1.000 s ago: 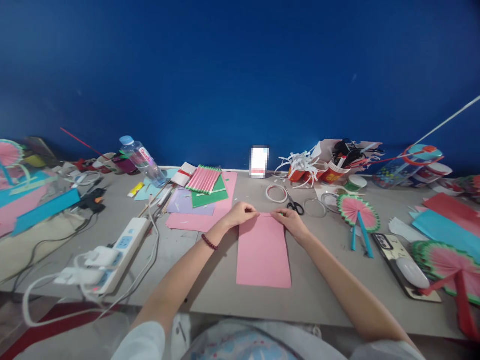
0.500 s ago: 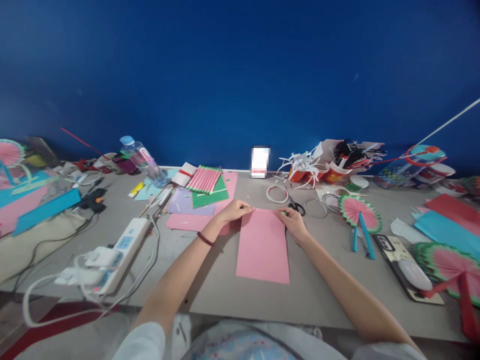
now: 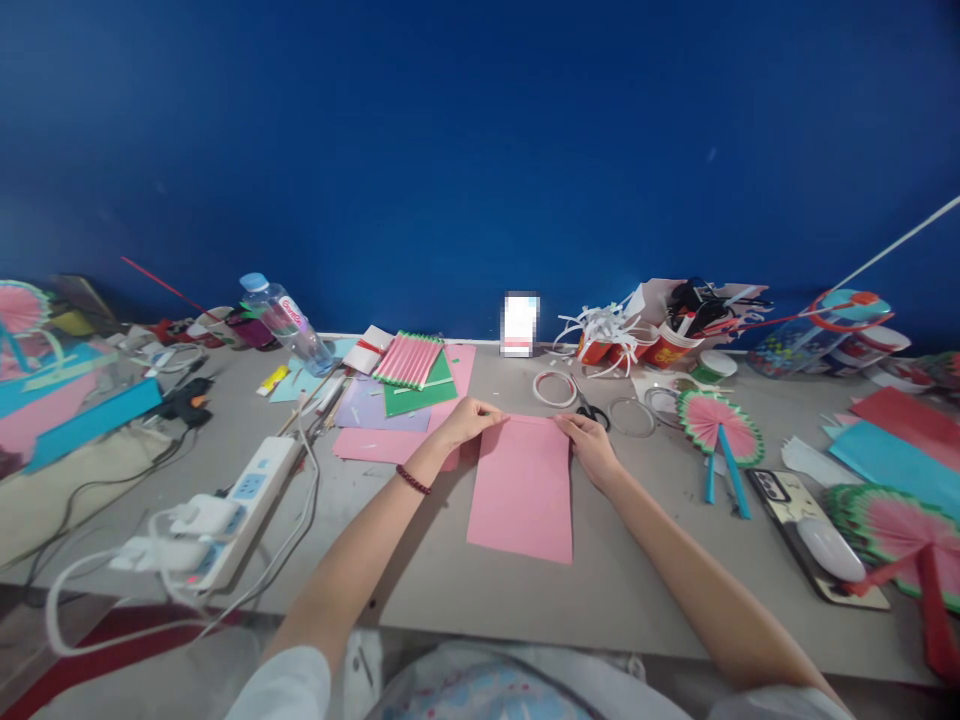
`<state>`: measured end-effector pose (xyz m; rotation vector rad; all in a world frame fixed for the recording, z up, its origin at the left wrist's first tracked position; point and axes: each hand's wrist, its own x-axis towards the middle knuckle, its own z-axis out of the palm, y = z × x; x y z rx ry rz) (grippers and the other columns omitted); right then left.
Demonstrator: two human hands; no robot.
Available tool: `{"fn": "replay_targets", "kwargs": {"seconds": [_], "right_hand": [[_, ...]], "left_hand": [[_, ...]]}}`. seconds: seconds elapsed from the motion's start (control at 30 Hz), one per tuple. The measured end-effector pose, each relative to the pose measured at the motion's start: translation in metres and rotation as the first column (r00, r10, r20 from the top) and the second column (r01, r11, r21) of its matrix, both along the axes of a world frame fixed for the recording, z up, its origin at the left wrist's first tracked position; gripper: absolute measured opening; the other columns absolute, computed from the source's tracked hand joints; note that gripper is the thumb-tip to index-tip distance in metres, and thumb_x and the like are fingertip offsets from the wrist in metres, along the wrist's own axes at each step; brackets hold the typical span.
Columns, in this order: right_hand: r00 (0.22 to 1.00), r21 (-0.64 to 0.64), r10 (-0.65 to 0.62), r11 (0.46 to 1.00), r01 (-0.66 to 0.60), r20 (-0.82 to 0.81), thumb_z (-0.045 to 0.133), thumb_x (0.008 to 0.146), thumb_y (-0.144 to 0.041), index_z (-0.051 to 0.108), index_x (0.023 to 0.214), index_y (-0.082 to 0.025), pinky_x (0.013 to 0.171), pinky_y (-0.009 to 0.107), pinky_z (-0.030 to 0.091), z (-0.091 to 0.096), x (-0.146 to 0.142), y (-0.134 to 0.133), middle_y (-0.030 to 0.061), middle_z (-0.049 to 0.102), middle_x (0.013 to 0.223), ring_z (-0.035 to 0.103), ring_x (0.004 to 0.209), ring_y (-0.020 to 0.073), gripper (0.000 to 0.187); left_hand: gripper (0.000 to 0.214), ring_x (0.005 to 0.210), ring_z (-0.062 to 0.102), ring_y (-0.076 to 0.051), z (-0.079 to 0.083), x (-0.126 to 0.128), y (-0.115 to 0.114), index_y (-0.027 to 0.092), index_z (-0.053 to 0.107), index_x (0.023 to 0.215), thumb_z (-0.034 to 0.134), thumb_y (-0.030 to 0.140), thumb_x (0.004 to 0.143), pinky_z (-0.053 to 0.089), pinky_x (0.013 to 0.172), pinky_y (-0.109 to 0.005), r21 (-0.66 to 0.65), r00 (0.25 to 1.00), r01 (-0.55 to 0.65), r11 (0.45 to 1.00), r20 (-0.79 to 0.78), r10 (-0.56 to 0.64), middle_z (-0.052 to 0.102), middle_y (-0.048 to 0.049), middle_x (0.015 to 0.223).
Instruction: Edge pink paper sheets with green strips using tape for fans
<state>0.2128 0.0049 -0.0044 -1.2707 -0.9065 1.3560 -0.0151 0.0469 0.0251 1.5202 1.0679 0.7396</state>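
Observation:
A pink paper sheet (image 3: 522, 490) lies flat on the grey table (image 3: 645, 590) in front of me. My left hand (image 3: 469, 420) pinches the sheet's far left corner with curled fingers. At the far right corner my right hand (image 3: 591, 441) does the same. A narrow fold runs along the far edge between both hands. A red bead bracelet (image 3: 414, 481) is on my left wrist.
Black scissors (image 3: 590, 409) and white rings (image 3: 553, 387) lie just beyond the sheet. A pleated pink strip (image 3: 409, 358) rests on coloured papers at the left. Pink-green paper fans (image 3: 718, 424), a phone (image 3: 791, 505), a power strip (image 3: 232, 505) and a water bottle (image 3: 287, 321) surround the work area.
Both hands and the sheet's far edge have shifted a little farther from me, and the sheet has slid slightly to the left with them.

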Motion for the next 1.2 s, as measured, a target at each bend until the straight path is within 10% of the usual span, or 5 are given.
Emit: {"fn": "replay_targets", "kwargs": {"seconds": [0.23,0.6,0.93,1.2], "right_hand": [[0.997,0.010,-0.036,0.999,0.036,-0.074,0.072,0.064,-0.053,0.071,0.088,-0.021,0.058,0.027,0.044,0.004,0.001,0.001,0.0018,0.068,0.072,0.058,0.063,0.0157,0.040],[1.000,0.036,-0.021,0.999,0.021,-0.005,0.078,0.056,-0.047,0.072,0.088,-0.019,0.059,0.027,0.044,-0.006,0.002,0.004,0.0018,0.069,0.071,0.057,0.062,0.0136,0.042],[0.997,0.088,-0.065,0.994,0.060,0.052,0.075,0.059,-0.047,0.071,0.087,-0.019,0.060,0.028,0.046,-0.004,0.004,0.004,0.0025,0.070,0.074,0.060,0.066,0.0164,0.040],[0.996,0.086,-0.078,0.994,0.074,0.050,0.077,0.058,-0.047,0.072,0.086,-0.019,0.060,0.028,0.045,-0.006,0.005,0.005,0.0022,0.070,0.073,0.059,0.065,0.0156,0.040]], "left_hand": [[0.050,0.054,0.032,-0.009,0.001,-0.003,-0.001,0.016,0.049,0.042,0.063,0.054,0.070,0.031,0.060,-0.026,0.047,0.998,0.055,0.997,0.007,-0.056,0.033,0.0042,0.049],[0.041,0.080,0.060,-0.020,-0.004,-0.009,0.005,0.012,0.074,0.083,0.070,0.050,0.066,0.042,0.075,-0.030,-0.092,0.996,-0.017,0.996,0.089,0.025,0.071,-0.0097,0.087],[0.047,0.046,0.040,-0.009,-0.013,-0.013,0.010,0.013,0.059,0.058,0.061,0.058,0.072,0.027,0.049,-0.023,-0.036,0.999,0.008,0.999,-0.039,-0.009,0.046,0.0035,0.047],[0.038,0.073,0.056,-0.017,-0.020,-0.009,0.011,0.010,0.072,0.076,0.069,0.047,0.067,0.039,0.064,-0.026,-0.036,0.998,-0.055,0.998,0.018,0.056,0.069,-0.0070,0.078]]}}
